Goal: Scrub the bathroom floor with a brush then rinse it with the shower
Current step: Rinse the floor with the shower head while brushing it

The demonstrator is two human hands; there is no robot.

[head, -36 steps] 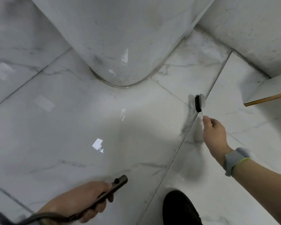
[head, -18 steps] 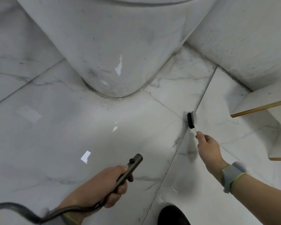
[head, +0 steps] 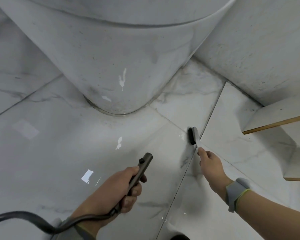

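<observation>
- One small brush [head: 193,138] with black bristles and a pale back lies against the floor [head: 59,153], its head just beside a dark grout line [head: 185,172] that runs between two marble-patterned tiles.
- Its thin handle runs back into the right hand [head: 210,166], whose fingers [head: 201,152] are curled round the handle's end and pinch it; the arm reaches in from the lower right and wears a grey band [head: 236,194] with a yellow-green edge at the wrist.
- Nearer the camera and to the left of the brush, the left hand [head: 111,191] grips a slim dark metal shower wand [head: 140,170]; all its fingers are wrapped round the shaft, the nozzle end points up and to the right, and a small black button sits close to the tip.
- From the wand's lower end a dark hose [head: 24,218] curves across the wrist and off the left edge.
- Wet gloss and bright reflections show on the tiles between the two hands.
- Behind them stands the rounded white base of a toilet [head: 119,58], speckled with dirt, with a grimy seam where it meets the floor.
- At the right, a speckled white wall [head: 258,49] meets the floor, and a white panel with a wood-coloured edge [head: 275,122] juts in.
</observation>
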